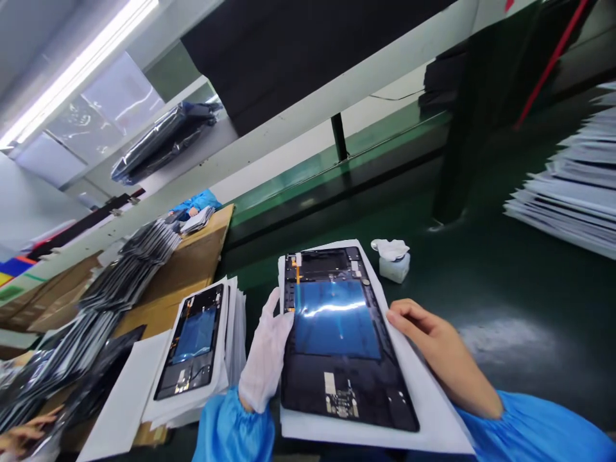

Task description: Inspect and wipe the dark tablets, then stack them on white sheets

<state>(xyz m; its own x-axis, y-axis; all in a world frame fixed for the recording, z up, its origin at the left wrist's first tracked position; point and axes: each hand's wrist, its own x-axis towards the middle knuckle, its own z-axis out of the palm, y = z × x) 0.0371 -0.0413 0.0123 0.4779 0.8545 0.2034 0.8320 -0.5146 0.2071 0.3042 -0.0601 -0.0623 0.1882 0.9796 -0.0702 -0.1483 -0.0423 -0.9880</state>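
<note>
A black tablet housing (332, 378) with a shiny blue film over its middle lies on a stack of white sheets (385, 439) in front of me. Its inner side faces up, showing an orange ribbon strip and small metal parts. My left hand (266, 353), in a white glove, grips the housing's left edge, with its thumb on the rim. On the other side, my bare right hand (428, 346) has thumb and forefinger pinched at the right edge of the white sheets. Its other fingers are curled under and partly hidden.
Another tablet housing (192, 340) lies on a white pile at the left. Beyond it, several dark panels (129, 269) are stacked on cardboard. A small white box (394, 266) stands behind my right hand. White sheets (572, 186) are piled far right. Another person's hand (31, 431) shows lower left.
</note>
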